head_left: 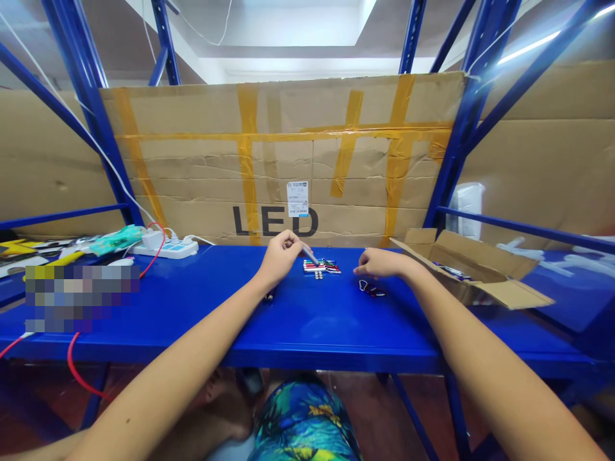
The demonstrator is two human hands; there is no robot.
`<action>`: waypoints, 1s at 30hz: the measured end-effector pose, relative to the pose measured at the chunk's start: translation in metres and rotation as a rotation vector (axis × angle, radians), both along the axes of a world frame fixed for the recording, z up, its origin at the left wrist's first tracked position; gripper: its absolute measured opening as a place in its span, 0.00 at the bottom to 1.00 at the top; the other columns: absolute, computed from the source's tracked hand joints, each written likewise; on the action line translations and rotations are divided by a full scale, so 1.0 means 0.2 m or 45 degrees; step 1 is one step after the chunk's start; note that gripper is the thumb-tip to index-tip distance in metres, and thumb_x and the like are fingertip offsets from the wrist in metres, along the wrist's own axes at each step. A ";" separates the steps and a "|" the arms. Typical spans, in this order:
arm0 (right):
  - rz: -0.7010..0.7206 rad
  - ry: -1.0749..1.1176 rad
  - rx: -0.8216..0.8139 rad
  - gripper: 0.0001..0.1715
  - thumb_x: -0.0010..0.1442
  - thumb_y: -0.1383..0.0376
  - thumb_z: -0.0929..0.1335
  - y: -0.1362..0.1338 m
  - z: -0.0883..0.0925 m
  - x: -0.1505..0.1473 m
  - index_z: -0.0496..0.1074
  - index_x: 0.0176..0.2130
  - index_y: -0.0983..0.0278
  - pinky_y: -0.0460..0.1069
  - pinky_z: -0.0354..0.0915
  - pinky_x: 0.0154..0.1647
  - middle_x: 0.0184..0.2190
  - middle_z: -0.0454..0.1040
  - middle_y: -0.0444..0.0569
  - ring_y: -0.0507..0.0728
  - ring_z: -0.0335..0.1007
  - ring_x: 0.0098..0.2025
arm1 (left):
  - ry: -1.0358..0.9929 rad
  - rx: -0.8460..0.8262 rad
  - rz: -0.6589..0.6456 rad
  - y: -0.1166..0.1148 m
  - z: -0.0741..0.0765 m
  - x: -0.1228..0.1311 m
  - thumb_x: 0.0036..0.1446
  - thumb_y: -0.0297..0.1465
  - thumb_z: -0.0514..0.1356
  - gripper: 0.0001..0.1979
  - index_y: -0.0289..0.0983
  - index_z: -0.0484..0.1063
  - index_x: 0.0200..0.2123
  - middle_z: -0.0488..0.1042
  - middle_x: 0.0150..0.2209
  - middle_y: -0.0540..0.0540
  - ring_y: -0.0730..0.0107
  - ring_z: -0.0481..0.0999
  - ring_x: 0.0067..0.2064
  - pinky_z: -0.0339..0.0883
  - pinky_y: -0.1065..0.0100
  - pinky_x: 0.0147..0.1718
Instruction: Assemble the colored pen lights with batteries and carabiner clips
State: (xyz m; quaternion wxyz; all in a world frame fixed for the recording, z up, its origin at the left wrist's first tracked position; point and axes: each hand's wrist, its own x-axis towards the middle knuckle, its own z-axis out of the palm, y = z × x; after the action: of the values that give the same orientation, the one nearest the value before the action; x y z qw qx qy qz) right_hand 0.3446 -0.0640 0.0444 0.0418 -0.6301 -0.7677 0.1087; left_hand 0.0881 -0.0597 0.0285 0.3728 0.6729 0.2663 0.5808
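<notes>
My left hand is closed on a slim pale pen-like stick, which slants down to the right above the tabletop. Just under its tip lies a row of slim pens in several colours, with a few small silvery pieces at their near side. My right hand hovers low over the table with its fingers pinched together; what is between them, if anything, is too small to see. Close below it lie some dark red and black carabiner-like loops. Small dark items lie by my left wrist.
On the right stands an open cardboard box with pen-like pieces inside. A white power strip, red cable and assorted packets occupy the left. Behind the blue table rises a taped cardboard sheet, between blue posts.
</notes>
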 end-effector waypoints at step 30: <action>0.533 1.308 -0.266 0.12 0.55 0.60 0.69 -0.11 -0.06 -0.24 0.64 0.32 0.64 0.45 0.61 0.23 0.24 0.69 0.41 0.48 0.63 0.22 | 0.865 0.477 0.136 -0.06 -0.07 0.04 0.60 0.33 0.55 0.08 0.37 0.69 0.30 0.66 0.23 0.52 0.73 0.62 0.27 0.54 0.69 0.29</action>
State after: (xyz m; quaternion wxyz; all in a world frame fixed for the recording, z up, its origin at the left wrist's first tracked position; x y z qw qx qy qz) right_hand 0.2966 -0.0869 0.0330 0.3249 -0.3315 -0.7425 0.4829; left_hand 0.0954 -0.0718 0.0153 0.1035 0.8684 0.2985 0.3821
